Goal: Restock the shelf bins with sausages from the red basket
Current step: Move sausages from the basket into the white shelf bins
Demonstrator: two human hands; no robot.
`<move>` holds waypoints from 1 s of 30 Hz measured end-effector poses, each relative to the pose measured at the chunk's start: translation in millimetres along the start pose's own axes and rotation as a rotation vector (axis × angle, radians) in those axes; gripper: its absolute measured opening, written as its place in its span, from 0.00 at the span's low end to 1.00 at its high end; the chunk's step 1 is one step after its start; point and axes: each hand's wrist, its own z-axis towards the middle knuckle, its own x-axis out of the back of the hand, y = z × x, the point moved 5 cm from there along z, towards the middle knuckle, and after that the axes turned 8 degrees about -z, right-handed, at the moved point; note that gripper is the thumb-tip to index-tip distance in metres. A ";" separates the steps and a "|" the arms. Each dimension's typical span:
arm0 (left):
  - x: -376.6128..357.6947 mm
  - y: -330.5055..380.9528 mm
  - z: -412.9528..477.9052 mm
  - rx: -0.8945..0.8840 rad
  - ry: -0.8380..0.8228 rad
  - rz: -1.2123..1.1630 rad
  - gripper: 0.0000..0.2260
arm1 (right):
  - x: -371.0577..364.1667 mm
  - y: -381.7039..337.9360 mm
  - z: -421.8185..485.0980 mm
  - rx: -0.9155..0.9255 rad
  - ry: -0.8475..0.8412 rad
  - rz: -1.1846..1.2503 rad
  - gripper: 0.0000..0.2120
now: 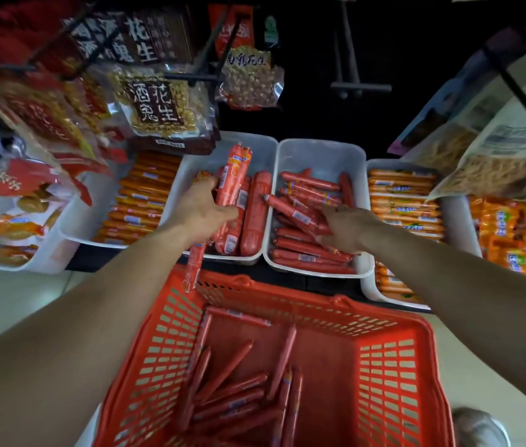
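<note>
The red basket (pixel 393 366), loose sausages (pixel 235 391) on its floor, sits below two white bins (pixel 322 156). The left hand (pixel 203 211) curls tightly round a sausage bundle (pixel 232 185) over one bin; the right hand (pixel 348 227) lies on the other's pile (pixel 306 253), grip unclear.

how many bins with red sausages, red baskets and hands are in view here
bins with red sausages: 2 (left bin, right bin)
red basket: 1
hands: 2 (left hand, right hand)
total: 5
</note>
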 end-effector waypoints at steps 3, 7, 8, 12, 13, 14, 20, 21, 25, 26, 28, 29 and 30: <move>-2.3 3.0 -1.1 0.000 0.003 0.027 0.14 | 6.7 -3.4 -0.2 0.038 0.050 0.030 0.29; -4.8 2.8 -0.6 0.007 0.000 0.005 0.13 | 25.9 -18.9 10.0 0.127 0.175 0.122 0.22; -5.1 2.4 -0.7 0.008 0.001 -0.002 0.14 | 27.8 -23.3 11.6 0.143 0.171 0.113 0.21; -5.2 -0.2 0.5 0.015 0.001 -0.027 0.16 | 18.3 -24.8 10.5 0.162 0.075 0.122 0.20; -5.0 -1.1 1.1 0.016 0.002 -0.032 0.16 | 14.3 -23.1 9.1 0.168 0.045 0.106 0.20; -4.8 -1.6 1.3 0.019 0.003 -0.035 0.16 | 11.4 -21.6 7.3 0.176 0.035 0.094 0.20; -5.4 -2.5 -1.3 0.010 0.001 -0.039 0.16 | 18.6 -25.7 1.8 0.215 -0.113 0.132 0.13; -4.9 -2.9 -1.3 0.011 0.002 -0.034 0.16 | 19.2 -27.1 0.8 0.223 -0.185 0.080 0.13; -3.3 -4.8 -0.7 0.021 0.009 -0.025 0.16 | 17.6 -26.5 -6.3 0.212 -0.365 -0.067 0.17; -3.3 -4.6 -1.0 0.018 0.011 -0.026 0.16 | 19.5 -25.2 -8.4 0.200 -0.366 -0.071 0.20; -3.8 -5.0 -1.2 0.017 0.011 -0.024 0.17 | 26.4 -23.0 -8.3 0.179 -0.293 -0.021 0.23; -4.0 -5.3 -1.2 0.015 0.010 -0.023 0.16 | 30.6 -22.8 -5.6 0.174 -0.217 0.062 0.20; -3.9 -5.2 -1.6 0.012 0.007 -0.026 0.16 | 35.7 -24.5 -3.8 0.172 -0.133 0.171 0.14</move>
